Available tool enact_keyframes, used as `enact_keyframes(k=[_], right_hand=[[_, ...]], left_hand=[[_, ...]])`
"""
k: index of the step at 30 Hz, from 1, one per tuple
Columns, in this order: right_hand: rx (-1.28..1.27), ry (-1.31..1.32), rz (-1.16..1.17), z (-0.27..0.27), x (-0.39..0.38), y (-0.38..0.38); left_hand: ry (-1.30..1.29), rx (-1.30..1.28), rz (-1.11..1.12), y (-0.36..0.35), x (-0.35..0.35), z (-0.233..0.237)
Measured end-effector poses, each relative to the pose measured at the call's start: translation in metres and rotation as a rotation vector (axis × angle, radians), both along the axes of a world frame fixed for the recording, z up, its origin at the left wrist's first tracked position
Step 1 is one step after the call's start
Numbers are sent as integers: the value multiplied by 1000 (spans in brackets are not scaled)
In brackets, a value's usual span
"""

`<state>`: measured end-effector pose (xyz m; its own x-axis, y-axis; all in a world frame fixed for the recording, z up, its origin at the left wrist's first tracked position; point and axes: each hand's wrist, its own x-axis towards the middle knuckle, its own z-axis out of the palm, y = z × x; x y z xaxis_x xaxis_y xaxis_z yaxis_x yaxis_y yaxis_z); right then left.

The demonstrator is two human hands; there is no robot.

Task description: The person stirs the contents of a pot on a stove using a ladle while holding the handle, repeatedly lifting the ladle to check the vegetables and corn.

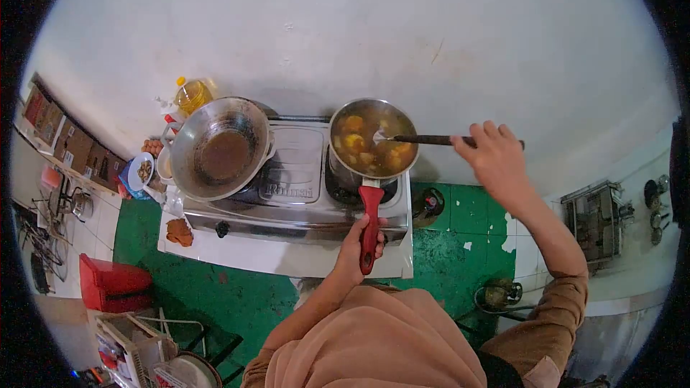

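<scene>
Left hand (357, 250) clasps the red handle (371, 208) of the saucepan (343, 167) on the stove's (291, 172) right burner, right hand (496, 158) grips the spoon (424, 139) dipped in it; a hard stir could slop hot broth (363, 156) over.

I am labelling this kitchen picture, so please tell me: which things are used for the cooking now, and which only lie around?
In use: saucepan; red handle in the left hand; spoon in the right hand; stove.
Lying about: wok; oil bottle; eggs; red stool.
</scene>
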<state>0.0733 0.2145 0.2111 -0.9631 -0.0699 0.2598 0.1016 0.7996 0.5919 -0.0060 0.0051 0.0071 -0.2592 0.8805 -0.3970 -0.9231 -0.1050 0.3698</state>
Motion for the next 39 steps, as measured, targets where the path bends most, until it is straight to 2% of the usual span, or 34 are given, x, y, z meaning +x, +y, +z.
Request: enact_keyframes(k=[4,6,10,21,37,39], right_hand=[[13,16,-80,30,6,9],[-14,158,-19,39,5,6],[-35,170,80,28,-6,14],[-106,37,339,-31,-42,74],[0,-215,357,-56,-121,71],[-16,-294,306,-57,-131,68]], left_hand=[[-2,-26,20,1,1,1],[0,-28,22,1,1,0],[2,-1,9,-1,0,1],[-14,-20,37,0,2,0],[1,-40,20,1,2,1],[-1,-37,25,1,1,1]])
